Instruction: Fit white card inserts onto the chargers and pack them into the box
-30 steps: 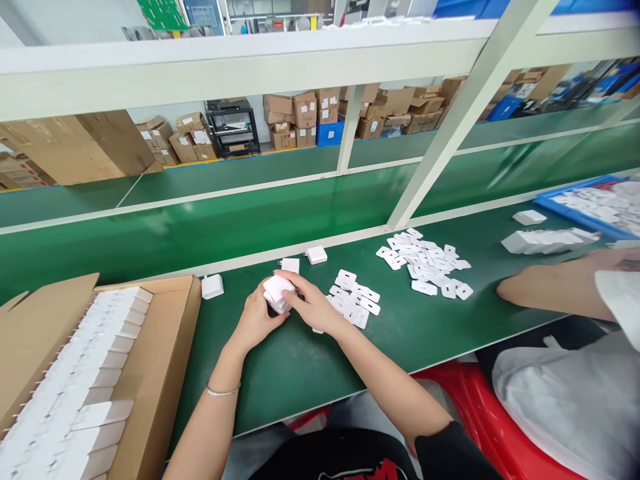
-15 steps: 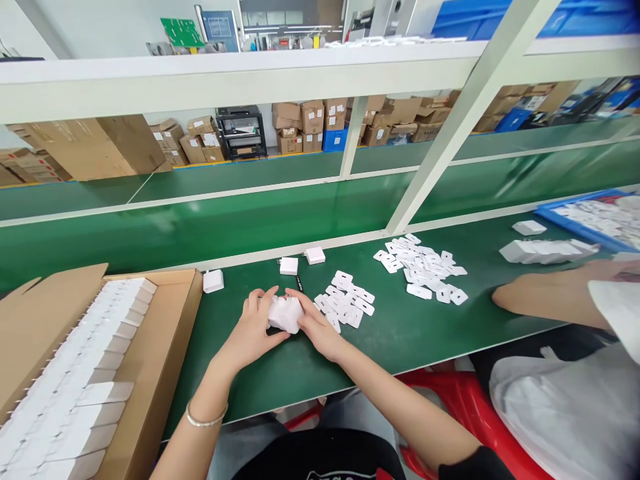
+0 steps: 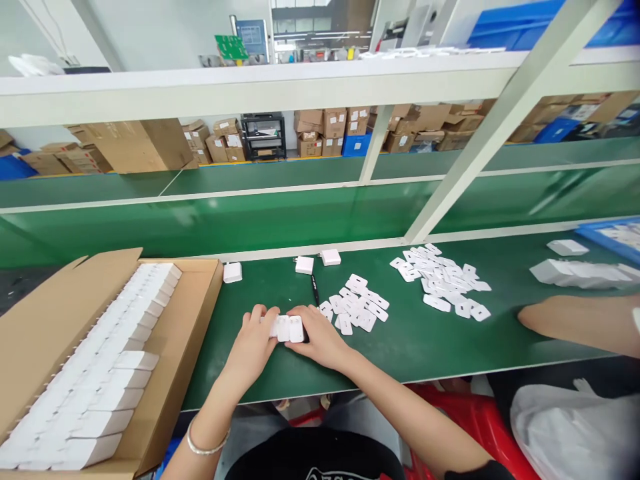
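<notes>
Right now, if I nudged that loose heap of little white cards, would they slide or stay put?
The white cards look thin and flat, so probably very light and quick to scatter. Lying overlapped on the smooth green bench, they would likely slide rather than roll.

White piece now down on the worktop

Earlier raised between both hands, the white piece (image 3: pixel 287 329) now lies flat, left hand (image 3: pixel 253 347) and right hand (image 3: pixel 319 340) pressing it nearer the front edge.

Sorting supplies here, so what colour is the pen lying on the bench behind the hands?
Black, seen in the head view: the pen.
</notes>
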